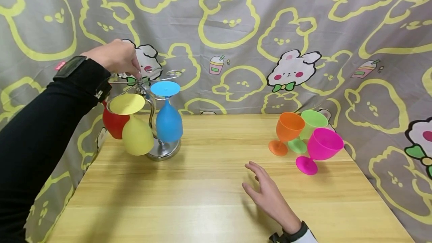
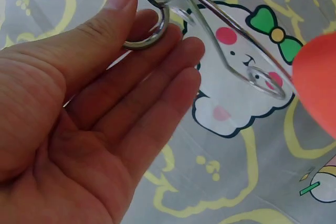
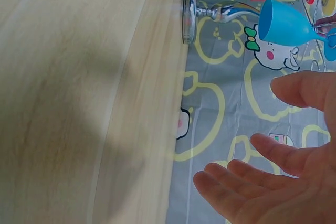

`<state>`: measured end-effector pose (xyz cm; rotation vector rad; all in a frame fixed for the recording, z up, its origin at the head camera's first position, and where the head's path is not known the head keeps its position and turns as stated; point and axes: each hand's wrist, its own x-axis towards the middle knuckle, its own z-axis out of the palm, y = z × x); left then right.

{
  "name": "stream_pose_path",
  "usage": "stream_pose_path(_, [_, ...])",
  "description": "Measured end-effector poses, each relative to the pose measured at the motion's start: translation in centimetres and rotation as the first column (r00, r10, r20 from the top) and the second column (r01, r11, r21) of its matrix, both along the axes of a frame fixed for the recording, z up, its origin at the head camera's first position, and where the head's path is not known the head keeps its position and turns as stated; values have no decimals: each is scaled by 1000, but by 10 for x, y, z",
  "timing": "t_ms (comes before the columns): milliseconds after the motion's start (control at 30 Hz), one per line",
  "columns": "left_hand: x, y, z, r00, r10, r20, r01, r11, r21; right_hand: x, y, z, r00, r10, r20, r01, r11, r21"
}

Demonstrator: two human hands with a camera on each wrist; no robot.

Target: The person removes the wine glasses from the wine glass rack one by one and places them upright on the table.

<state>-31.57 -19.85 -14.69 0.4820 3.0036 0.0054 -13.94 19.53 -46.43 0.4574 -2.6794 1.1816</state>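
My left hand (image 1: 116,57) pinches the metal ring (image 2: 165,23) at the top of a chrome stemware rack (image 1: 164,152), thumb on one side and fingers on the other. Upside down from the rack's arms hang a yellow goblet (image 1: 137,136), a blue goblet (image 1: 169,123) and a red goblet (image 1: 113,123), the last partly hidden behind the yellow one. Over the right half of the table, my right hand (image 1: 268,194) holds nothing, its fingers spread and relaxed. The right wrist view shows its open palm (image 3: 294,192) well away from the rack.
An orange goblet (image 1: 290,126), a light green goblet (image 1: 314,123) and a magenta goblet (image 1: 324,144) stand upright, close together at the back right of the wooden table (image 1: 202,198). A patterned grey curtain (image 1: 236,21) hangs behind the table and along its sides.
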Motion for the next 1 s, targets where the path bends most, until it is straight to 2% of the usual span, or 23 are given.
stream_pose_path(300, [0,4,2,1000,24,-17,-25,999,-45,-1,1,-2,1000,2,-19,-2,1000,3])
stream_pose_path(433, [-1,6,2,998,60,-25,-61,997,-39,0,2,-2,1000,-1,-20,1,1000,4])
stream_pose_path(600, [-2,8,0,991,126,-31,-126,992,6,0,3,-2,1000,-5,-14,5,1000,0])
stream_pose_path(833, [-3,10,-6,975,220,-36,-217,973,77,0,4,-3,1000,-4,-11,4,1000,-9])
stream_pose_path(1000, [-3,12,-8,965,255,-52,-247,961,126,0,5,-4,1000,-9,-5,9,1000,-9])
